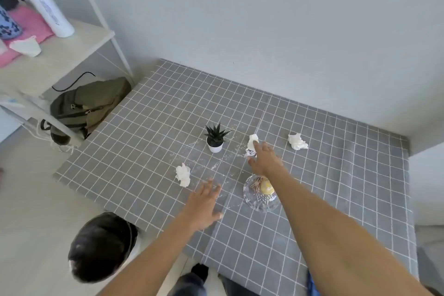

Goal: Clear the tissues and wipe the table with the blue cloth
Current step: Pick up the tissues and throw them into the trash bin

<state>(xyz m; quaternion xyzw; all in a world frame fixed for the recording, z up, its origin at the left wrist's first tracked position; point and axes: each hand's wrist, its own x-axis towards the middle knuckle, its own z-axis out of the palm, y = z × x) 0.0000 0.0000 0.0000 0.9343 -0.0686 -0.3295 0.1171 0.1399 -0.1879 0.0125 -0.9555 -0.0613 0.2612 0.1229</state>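
White crumpled tissues lie on the grey checked surface (pixel 144 127): one (pixel 183 174) near the left hand (pixel 204 206), one (pixel 297 141) far right, one (pixel 251 144) under the right hand (pixel 264 158). Clearing looks just begun. The right fingers touch that middle tissue, though whether they pinch it I cannot tell; the left fingers lie spread and flat. Next, a firm pinch and lift, minding the plant pot (pixel 215 146) and glass bowl (pixel 260 196). A blue scrap (pixel 310 282) at the bottom edge, cut off, may be the cloth.

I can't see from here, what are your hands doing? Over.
Right hand touching middle tissue. Left hand open, flat. Two tissues untouched. Glass bowl under right arm.
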